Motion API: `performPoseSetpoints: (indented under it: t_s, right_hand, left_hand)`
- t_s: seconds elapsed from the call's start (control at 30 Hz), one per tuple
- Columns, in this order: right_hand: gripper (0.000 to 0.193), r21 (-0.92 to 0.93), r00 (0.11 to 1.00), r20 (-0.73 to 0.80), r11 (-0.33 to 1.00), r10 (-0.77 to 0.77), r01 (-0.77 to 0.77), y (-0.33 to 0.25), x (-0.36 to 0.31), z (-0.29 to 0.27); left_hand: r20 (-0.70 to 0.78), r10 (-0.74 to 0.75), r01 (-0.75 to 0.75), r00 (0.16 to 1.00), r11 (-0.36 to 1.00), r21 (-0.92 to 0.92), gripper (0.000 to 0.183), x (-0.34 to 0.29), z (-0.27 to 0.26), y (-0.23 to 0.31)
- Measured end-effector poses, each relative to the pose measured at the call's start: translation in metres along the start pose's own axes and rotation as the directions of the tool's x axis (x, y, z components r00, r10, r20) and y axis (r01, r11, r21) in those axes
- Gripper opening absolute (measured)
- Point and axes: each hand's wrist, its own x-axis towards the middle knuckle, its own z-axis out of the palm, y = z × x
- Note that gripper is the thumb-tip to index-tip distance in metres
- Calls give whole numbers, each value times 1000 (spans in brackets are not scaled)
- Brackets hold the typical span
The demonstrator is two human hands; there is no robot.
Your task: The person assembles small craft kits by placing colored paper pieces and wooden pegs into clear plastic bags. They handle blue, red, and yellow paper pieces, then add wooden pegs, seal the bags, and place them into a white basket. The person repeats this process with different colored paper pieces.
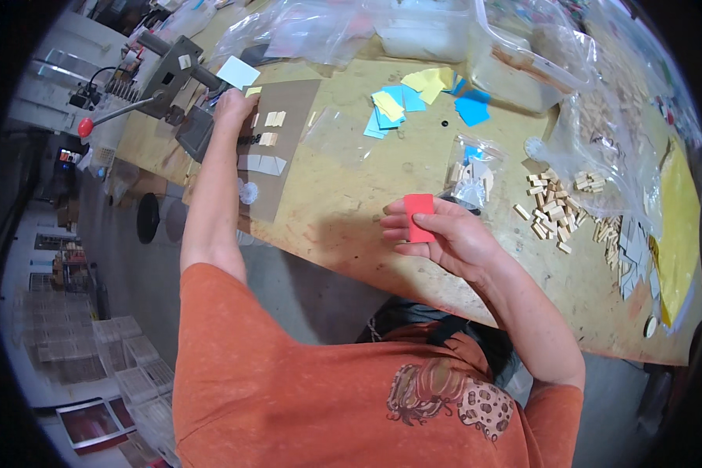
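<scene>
My right hand (pixel 459 235) is held above the table's near edge, its thumb pressing a small red card (pixel 419 210) against the fingers. My left hand (pixel 232 108) reaches to the far left, at the top of a flat brown board (pixel 288 175). Its fingers are too small and partly hidden to read. A yellow piece (pixel 253 91) lies right by them, and a white card (pixel 238 72) is just beyond. On the board, below that hand, sit small wooden blocks (pixel 274 118), black round pieces (pixel 255 140), grey cards (pixel 262 164) and a clear round disc (pixel 248 193).
A hand press (pixel 170 78) with a red-knobbed lever stands left of the board. Blue cards (pixel 472 108) and yellow cards (pixel 429 81) lie mid-table. A filled clear bag (pixel 473 175), a wooden block pile (pixel 554 209) and grey pieces (pixel 638 257) lie right. Plastic bins (pixel 515 74) line the back.
</scene>
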Motion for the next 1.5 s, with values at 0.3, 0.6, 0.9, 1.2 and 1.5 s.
performPoseSetpoints:
  t_s: [0.3,0.6,0.9,1.2,1.5]
  right_hand:
    - [33,60,1000,-5,998,15,-15,2,4,0]
    - [32,59,999,-41,998,6,-3,-5,0,6]
    - [33,67,1000,-16,998,14,-13,-2,3,2]
    - [34,13,999,-32,1000,2,-2,-2,1,5]
    - [36,153,986,-24,974,-167,169,2,3,0]
  left_hand:
    - [167,-47,58,985,996,-67,52,22,6,-18]
    - [226,-66,35,972,990,140,48,13,-13,24]
    - [66,-5,13,998,992,-122,38,24,10,-11]
    - [-46,129,-133,991,829,-543,24,-16,-8,11]
    - [174,475,134,863,117,-984,14,-229,-91,131]
